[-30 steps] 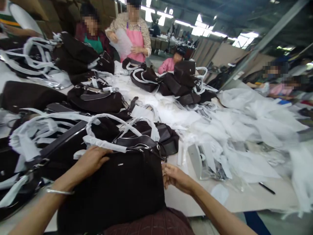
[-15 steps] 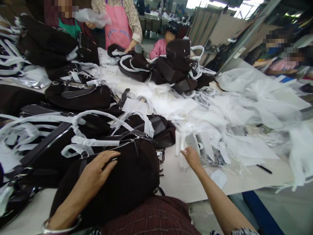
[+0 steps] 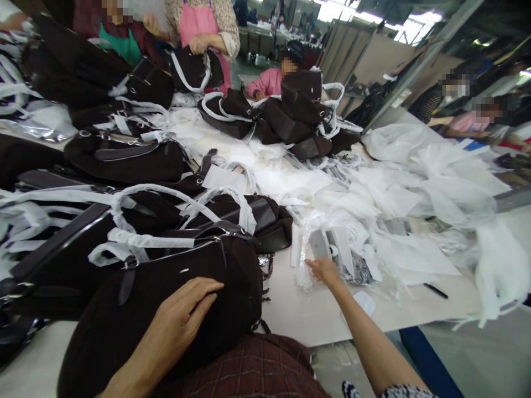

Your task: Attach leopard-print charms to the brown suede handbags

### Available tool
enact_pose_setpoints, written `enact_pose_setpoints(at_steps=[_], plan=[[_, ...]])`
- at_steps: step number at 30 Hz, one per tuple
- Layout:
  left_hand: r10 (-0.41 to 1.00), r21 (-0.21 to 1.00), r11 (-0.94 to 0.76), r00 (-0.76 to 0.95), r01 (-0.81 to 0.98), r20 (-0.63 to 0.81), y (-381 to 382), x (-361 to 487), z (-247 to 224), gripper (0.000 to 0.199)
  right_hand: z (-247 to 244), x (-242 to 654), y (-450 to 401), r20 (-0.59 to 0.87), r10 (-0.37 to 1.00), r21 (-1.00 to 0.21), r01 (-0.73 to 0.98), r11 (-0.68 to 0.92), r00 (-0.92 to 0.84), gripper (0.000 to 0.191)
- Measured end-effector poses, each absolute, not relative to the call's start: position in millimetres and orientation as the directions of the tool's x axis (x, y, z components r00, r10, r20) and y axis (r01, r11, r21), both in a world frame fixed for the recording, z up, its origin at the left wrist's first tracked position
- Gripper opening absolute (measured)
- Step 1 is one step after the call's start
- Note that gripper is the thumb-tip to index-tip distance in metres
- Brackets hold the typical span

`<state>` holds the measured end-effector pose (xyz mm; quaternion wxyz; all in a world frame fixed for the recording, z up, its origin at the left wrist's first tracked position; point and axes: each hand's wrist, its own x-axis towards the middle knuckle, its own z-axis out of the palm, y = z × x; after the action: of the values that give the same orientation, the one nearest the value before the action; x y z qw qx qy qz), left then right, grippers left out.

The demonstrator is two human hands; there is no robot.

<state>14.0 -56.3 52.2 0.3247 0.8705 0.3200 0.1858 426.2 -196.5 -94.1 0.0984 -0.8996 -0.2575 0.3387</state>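
The left hand (image 3: 182, 312) lies open, palm down, on a dark handbag (image 3: 136, 298), which spreads beneath and around it without being clasped. Just beyond that hand lies the bag's white-wrapped handle (image 3: 155, 241). Right of the bag, the right hand (image 3: 324, 271) has its fingertips at clear plastic (image 3: 305, 281); whether they pinch it, I cannot tell. Well beyond both hands, dark bags (image 3: 290, 119) lie heaped.

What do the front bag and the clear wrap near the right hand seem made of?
Front bag: probably fabric, dark and matte, its body showing almost no shine; weave too fine to tell. Clear wrap: likely thin plastic film, glossy, see-through, crinkled with glints.
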Motion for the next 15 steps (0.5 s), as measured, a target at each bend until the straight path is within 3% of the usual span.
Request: enact_pose_setpoints(at_steps=[4, 9, 12, 15], plan=[[0.565, 0.736, -0.597, 0.818, 0.321, 0.102, -72, 36, 59, 0.021, -103, 411, -216, -0.657, 0.487, -0.331, 0.36, -0.872, 0.575, 0.026], [0.414, 0.737, -0.623, 0.91, 0.261, 0.028, -92, 78, 75, 0.021, -101, 395, -233, -0.661, 0.52, -0.414, 0.315, -0.854, 0.541, 0.025], [0.267, 0.734, -0.659, 0.963, 0.164, 0.025, -104, 107, 95, 0.02, -93, 395, -236, -0.668, 0.543, -0.473, 0.274, -0.838, 0.509, 0.017], [0.107, 0.72, -0.69, 0.994, 0.069, 0.007, -116, 132, 101, 0.019, -89, 398, -235, -0.658, 0.559, -0.512, 0.244, -0.824, 0.505, 0.021]])
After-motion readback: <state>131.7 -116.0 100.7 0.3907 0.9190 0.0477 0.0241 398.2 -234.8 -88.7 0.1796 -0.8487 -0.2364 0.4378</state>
